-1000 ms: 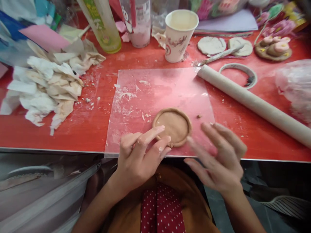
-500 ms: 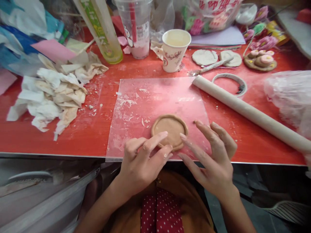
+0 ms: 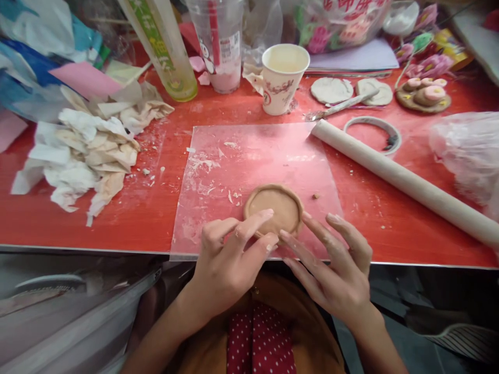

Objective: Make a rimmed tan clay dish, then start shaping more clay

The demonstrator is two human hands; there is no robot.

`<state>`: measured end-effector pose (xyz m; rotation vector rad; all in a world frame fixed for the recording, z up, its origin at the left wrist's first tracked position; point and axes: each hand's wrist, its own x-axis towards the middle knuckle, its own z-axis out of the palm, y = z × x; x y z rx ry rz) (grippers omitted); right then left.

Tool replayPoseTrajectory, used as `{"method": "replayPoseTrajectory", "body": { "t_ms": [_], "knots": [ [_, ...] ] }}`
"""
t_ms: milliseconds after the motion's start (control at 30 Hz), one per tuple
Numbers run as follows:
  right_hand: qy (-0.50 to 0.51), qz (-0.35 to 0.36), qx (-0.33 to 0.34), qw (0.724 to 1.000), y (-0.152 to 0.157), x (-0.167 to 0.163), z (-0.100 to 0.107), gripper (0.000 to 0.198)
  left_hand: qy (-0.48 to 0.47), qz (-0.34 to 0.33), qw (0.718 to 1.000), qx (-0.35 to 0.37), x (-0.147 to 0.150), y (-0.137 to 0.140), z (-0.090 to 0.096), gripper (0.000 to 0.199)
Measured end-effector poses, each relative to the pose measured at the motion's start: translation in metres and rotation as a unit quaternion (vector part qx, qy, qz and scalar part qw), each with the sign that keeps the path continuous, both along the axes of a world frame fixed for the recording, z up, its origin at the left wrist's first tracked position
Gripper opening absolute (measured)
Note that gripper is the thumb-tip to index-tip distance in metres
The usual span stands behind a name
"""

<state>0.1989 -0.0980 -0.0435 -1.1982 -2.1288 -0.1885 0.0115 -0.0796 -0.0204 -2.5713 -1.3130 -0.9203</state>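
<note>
A round, shallow brown clay dish (image 3: 275,205) with a raised rim lies flat near the front edge of a clear plastic sheet (image 3: 218,171). My left hand (image 3: 230,249) grips its near rim, index finger inside over the base and thumb outside. At the right side of the dish, my right hand (image 3: 331,259) has its fingers spread, with fingertips at the rim. It holds nothing. Part of the near rim is hidden behind my fingers. A small crumb of clay (image 3: 315,196) sits on the sheet to the right of the dish.
Right of the sheet lie a long grey tube (image 3: 401,179) and a tape roll (image 3: 376,120). Behind stand a paper cup (image 3: 280,85), a plastic cup (image 3: 228,57) and a bottle (image 3: 167,62). Crumpled tissues (image 3: 81,156) lie at left. White clay discs (image 3: 331,91) lie behind.
My right hand has moved slightly left and down, from beside the clay crumb to the near right rim, leaving the crumb on the sheet. My left hand stays nearly in place.
</note>
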Motion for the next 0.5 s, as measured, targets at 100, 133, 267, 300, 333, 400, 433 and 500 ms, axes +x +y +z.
{"method": "replayPoseTrajectory", "body": {
  "t_ms": [100, 133, 267, 300, 333, 400, 433, 500],
  "knots": [
    [-0.006, -0.007, 0.017, 1.000, -0.0011, -0.0016, -0.0030, 0.035, 0.021, 0.009, 1.000, 0.002, 0.0016, -0.0004, 0.0009, 0.018],
    [-0.006, -0.010, 0.022, 1.000, -0.0017, -0.0017, -0.0040, 0.035, 0.028, 0.011, 1.000, 0.001, 0.0018, -0.0005, 0.0012, 0.021],
    [-0.004, -0.017, 0.024, 1.000, -0.0043, -0.0013, -0.0068, 0.034, 0.030, 0.008, 1.000, -0.003, 0.0025, -0.0002, 0.0010, 0.022],
    [-0.005, -0.018, 0.025, 1.000, -0.0046, -0.0015, -0.0073, 0.034, 0.027, 0.006, 1.000, -0.003, 0.0029, -0.0002, 0.0005, 0.018],
    [-0.007, -0.019, 0.028, 0.999, -0.0046, -0.0019, -0.0078, 0.034, 0.024, 0.006, 1.000, -0.001, 0.0033, -0.0002, 0.0000, 0.016],
    [-0.013, -0.021, 0.040, 0.999, -0.0041, -0.0026, -0.0085, 0.034, 0.029, 0.007, 1.000, 0.004, 0.0035, -0.0008, -0.0012, 0.017],
    [-0.017, -0.021, 0.045, 0.999, -0.0038, -0.0028, -0.0089, 0.034, 0.035, 0.007, 0.999, 0.004, 0.0032, -0.0012, -0.0016, 0.019],
    [-0.021, -0.021, 0.051, 0.998, -0.0033, -0.0026, -0.0094, 0.034, 0.047, 0.004, 0.999, 0.000, 0.0020, -0.0020, -0.0019, 0.026]
  ]
}}
